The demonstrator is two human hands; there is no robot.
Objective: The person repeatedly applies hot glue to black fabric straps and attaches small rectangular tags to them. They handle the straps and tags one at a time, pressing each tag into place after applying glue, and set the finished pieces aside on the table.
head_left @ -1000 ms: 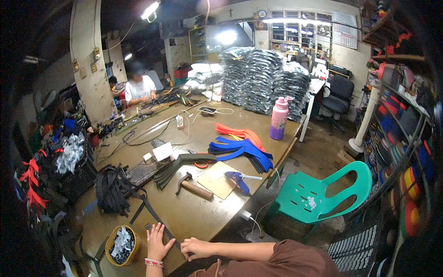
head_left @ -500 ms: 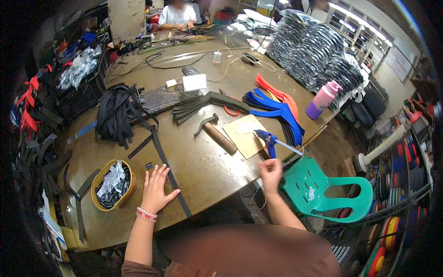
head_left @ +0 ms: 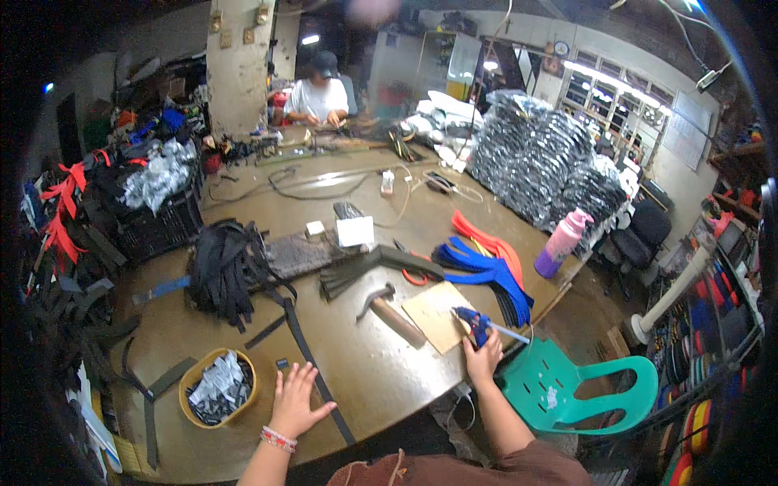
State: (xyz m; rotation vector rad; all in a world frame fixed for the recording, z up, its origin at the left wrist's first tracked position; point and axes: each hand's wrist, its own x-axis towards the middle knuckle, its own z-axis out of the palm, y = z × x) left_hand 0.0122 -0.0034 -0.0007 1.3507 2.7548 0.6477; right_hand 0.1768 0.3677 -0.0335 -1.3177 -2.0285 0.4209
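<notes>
My left hand [head_left: 297, 402] lies with spread fingers on the table, between a long black strap [head_left: 305, 348] and a yellow tub [head_left: 253, 389] of small black pieces and pale labels. Just beyond its fingertips is a tiny black piece [head_left: 281, 364]. My right hand [head_left: 484, 360] is closed around the handle of a blue glue gun [head_left: 480, 322], which has a pale glue stick jutting from its back. The gun's nozzle points over a tan board [head_left: 433, 312]. Left of the board lies a hammer [head_left: 397, 324] with a wooden handle.
Bundles of black straps [head_left: 223, 275], olive straps [head_left: 389, 257] and blue straps [head_left: 486, 271] lie across the table. Red-handled scissors [head_left: 416, 279] rest by the olive ones. A pink-purple bottle [head_left: 563, 243] stands right; a green chair [head_left: 559, 389] is beside the edge. Someone [head_left: 320, 99] sits opposite.
My right hand has moved forward to the glue gun and taken hold of its handle. The left hand stays on the table by the strap. The view has tilted up.
</notes>
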